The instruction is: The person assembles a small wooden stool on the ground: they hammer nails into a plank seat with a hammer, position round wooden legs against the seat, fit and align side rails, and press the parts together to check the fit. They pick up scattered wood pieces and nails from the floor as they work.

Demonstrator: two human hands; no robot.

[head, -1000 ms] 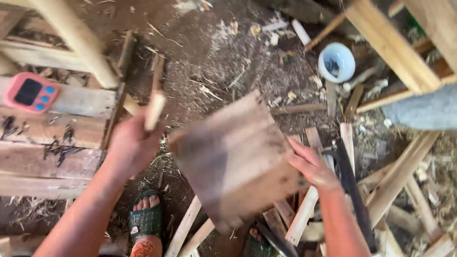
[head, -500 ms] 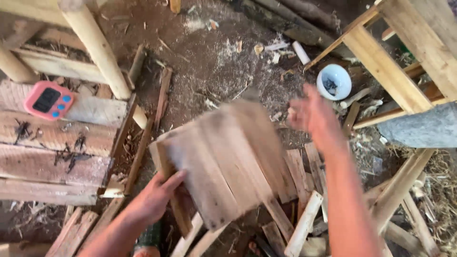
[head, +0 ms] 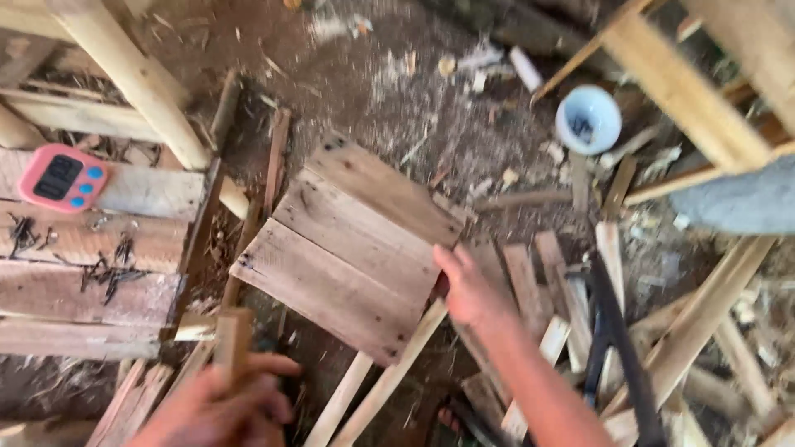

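While the left hand (head: 219, 406) at the bottom edge curled its fingers around a short wooden stick (head: 231, 343), the right hand (head: 468, 290) gripped the right edge of a wooden panel (head: 352, 248), fingers hidden beneath. The panel lay tilted over loose slats (head: 546, 298) on the dirt floor (head: 364, 74). Farther off sat a pink timer (head: 62, 178) and a white cup (head: 588, 120).

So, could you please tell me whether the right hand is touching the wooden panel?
Touching. The head view shows the right hand gripping the right edge of the wooden panel, fingers on its face.
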